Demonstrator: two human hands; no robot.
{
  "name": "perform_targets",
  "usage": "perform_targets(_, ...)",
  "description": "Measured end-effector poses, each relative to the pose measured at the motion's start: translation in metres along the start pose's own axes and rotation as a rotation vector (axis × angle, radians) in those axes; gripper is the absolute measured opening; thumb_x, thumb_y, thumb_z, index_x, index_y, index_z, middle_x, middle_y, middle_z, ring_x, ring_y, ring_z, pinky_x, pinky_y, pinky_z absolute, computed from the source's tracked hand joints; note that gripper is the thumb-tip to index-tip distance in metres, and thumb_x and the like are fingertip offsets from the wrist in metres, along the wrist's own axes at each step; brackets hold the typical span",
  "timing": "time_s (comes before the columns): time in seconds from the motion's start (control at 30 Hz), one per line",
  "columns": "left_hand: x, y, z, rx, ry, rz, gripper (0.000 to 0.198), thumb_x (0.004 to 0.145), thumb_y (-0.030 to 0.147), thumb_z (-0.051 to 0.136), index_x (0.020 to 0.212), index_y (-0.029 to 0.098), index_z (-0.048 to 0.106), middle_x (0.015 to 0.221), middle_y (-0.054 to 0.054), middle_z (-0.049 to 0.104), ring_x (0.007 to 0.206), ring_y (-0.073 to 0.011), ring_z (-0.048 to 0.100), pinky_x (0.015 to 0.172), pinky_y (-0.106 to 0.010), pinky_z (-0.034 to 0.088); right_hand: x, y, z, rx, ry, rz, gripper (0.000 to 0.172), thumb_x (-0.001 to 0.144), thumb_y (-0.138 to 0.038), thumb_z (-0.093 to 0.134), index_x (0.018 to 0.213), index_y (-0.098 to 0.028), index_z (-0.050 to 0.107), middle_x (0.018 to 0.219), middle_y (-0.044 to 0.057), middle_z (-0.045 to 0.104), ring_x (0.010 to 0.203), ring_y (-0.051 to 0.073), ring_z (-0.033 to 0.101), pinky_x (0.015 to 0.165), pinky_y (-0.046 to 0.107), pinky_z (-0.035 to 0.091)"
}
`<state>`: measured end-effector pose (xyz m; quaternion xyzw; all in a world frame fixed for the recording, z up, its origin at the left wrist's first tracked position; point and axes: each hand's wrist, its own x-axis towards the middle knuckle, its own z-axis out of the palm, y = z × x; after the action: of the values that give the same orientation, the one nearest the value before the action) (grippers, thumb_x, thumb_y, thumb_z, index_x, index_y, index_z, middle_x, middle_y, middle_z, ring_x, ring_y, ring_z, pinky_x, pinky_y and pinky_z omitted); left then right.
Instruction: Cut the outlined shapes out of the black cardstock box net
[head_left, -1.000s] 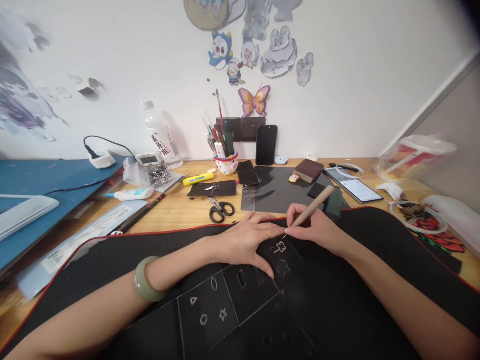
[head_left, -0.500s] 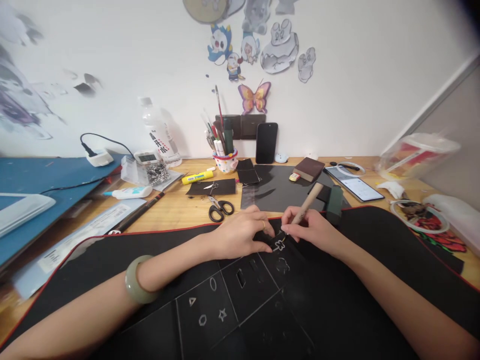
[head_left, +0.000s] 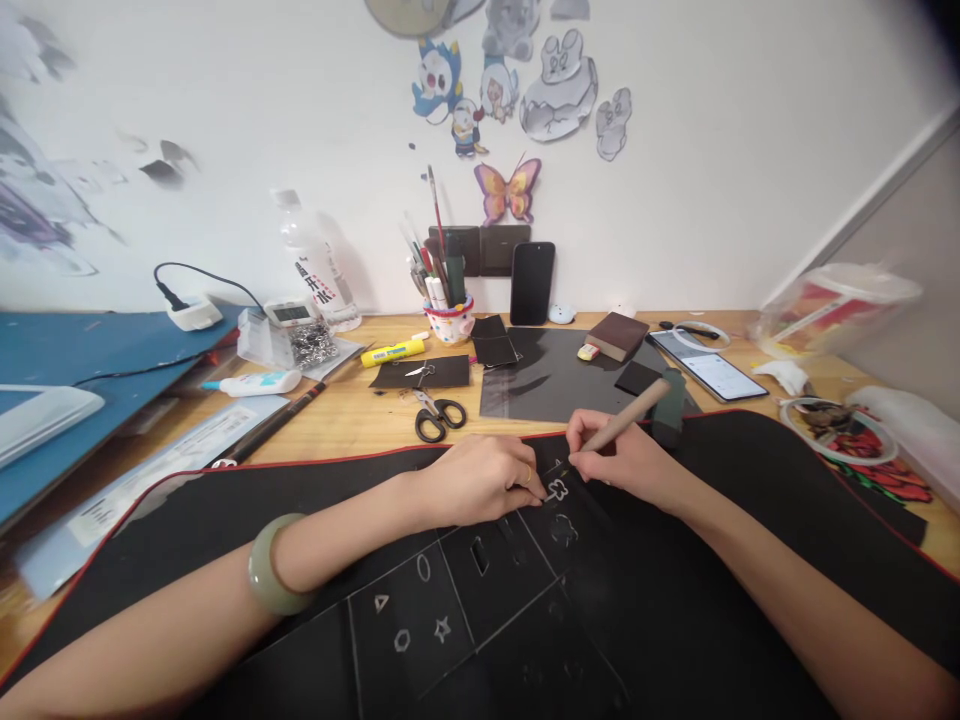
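A black sheet [head_left: 480, 600] with white grid lines and small cut-out shapes lies on a black red-edged mat [head_left: 787, 520]. My right hand [head_left: 630, 465] grips a wooden-handled tool [head_left: 626, 418], its tip at a small flower-like cut-out [head_left: 556, 490] in the sheet. My left hand [head_left: 484, 478], with a ring and a green bangle on the wrist, rests curled on the sheet just left of that cut-out, fingertips touching the paper beside the tool tip.
Black scissors [head_left: 435, 413], a yellow glue stick [head_left: 394, 352], a pen cup [head_left: 448, 322], a water bottle [head_left: 313, 265], a standing phone [head_left: 532, 283], a dark book [head_left: 616, 337], a flat phone [head_left: 709, 372] and a blue board [head_left: 82, 350] crowd the wooden desk behind the mat.
My left hand drew its spread fingers in to a curl beside the cut-out. My right hand tilted the tool's handle, keeping the tip at the cut-out. The view rose slightly.
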<state>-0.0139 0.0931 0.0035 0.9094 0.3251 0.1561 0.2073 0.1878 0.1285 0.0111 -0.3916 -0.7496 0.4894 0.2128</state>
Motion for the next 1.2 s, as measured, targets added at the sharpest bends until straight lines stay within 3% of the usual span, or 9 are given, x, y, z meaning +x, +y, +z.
perform_targets(0.2,0.0,-0.003,-0.002,-0.056,-0.013,-0.01,0.014,0.08,0.02,0.055,0.085,0.019,0.067,0.081,-0.001,0.062,0.076,-0.0111,0.057,0.066,-0.02,0.04,-0.001,0.001,0.004,-0.019,-0.051,0.029,0.014,0.069,-0.008,0.049,0.066,-0.019,0.04,0.056,-0.007,0.042,0.052,0.008,0.051,0.051,0.021,0.037)
perform_targets(0.37,0.001,-0.004,-0.006,-0.116,-0.025,-0.042,0.013,0.077,0.018,0.058,0.085,0.02,0.067,0.081,-0.001,0.063,0.075,-0.0117,0.058,0.067,-0.021,0.041,0.0,0.001,0.004,0.034,-0.016,0.038,0.014,0.07,-0.01,0.05,0.064,-0.019,0.041,0.058,-0.007,0.041,0.056,0.009,0.051,0.055,0.022,0.041)
perform_targets(0.47,0.002,-0.008,-0.01,-0.177,-0.022,-0.087,0.013,0.076,0.017,0.058,0.086,0.018,0.067,0.081,0.0,0.065,0.071,-0.0106,0.058,0.066,-0.02,0.042,0.0,-0.005,0.005,0.184,0.077,0.04,0.012,0.071,-0.016,0.052,0.064,-0.019,0.043,0.056,-0.007,0.039,0.052,0.007,0.046,0.052,0.021,0.043)
perform_targets(0.57,0.003,-0.016,-0.012,-0.248,-0.007,-0.133,0.016,0.078,0.015,0.053,0.09,0.016,0.064,0.083,0.0,0.066,0.069,-0.0086,0.059,0.063,-0.017,0.043,-0.002,-0.017,0.017,0.485,0.196,-0.046,0.009,0.073,-0.022,0.052,0.067,-0.019,0.046,0.055,-0.007,0.037,0.045,0.005,0.036,0.05,0.021,0.042)
perform_targets(0.63,0.004,-0.02,-0.011,-0.27,0.019,-0.17,0.017,0.08,0.016,0.051,0.092,0.014,0.063,0.083,-0.001,0.066,0.07,-0.0087,0.06,0.062,-0.015,0.043,-0.005,-0.022,0.03,0.648,0.082,-0.061,0.011,0.073,-0.026,0.05,0.066,-0.018,0.045,0.056,-0.007,0.04,0.041,0.004,0.03,0.044,0.02,0.038)
perform_targets(0.73,0.004,-0.023,-0.009,-0.236,0.078,-0.228,0.018,0.082,0.02,0.051,0.093,0.011,0.062,0.083,-0.002,0.067,0.072,-0.0094,0.061,0.061,-0.014,0.043,-0.008,-0.018,0.046,0.452,-0.221,0.091,0.019,0.069,-0.028,0.059,0.062,-0.016,0.046,0.047,-0.008,0.035,0.039,0.003,0.033,0.039,0.016,0.026)
perform_targets(0.8,0.003,-0.022,-0.007,-0.19,0.095,-0.24,0.017,0.081,0.02,0.052,0.093,0.015,0.063,0.082,0.001,0.067,0.072,-0.0084,0.061,0.062,-0.013,0.042,-0.006,-0.01,0.048,0.531,-0.293,0.124,0.025,0.07,-0.035,0.059,0.063,-0.017,0.042,0.043,-0.01,0.031,0.035,0.002,0.024,0.036,0.016,0.021)
perform_targets(0.97,0.003,-0.014,-0.001,-0.017,0.148,-0.268,0.014,0.079,0.023,0.053,0.087,0.022,0.064,0.09,0.001,0.066,0.084,-0.0135,0.06,0.072,-0.019,0.041,0.004,0.007,0.038,0.626,-0.266,0.175,0.035,0.069,-0.048,0.059,0.064,-0.017,0.043,0.043,-0.01,0.026,0.035,0.001,0.012,0.034,0.017,0.007)
perform_targets(1.2,0.0,-0.012,0.004,0.074,0.17,-0.208,0.014,0.079,0.022,0.05,0.087,0.022,0.062,0.088,0.001,0.065,0.083,-0.0133,0.059,0.07,-0.02,0.041,-0.001,0.001,0.033,0.617,-0.219,0.193,0.029,0.074,-0.043,0.057,0.067,-0.016,0.049,0.044,-0.009,0.028,0.036,0.001,0.014,0.037,0.019,0.007)
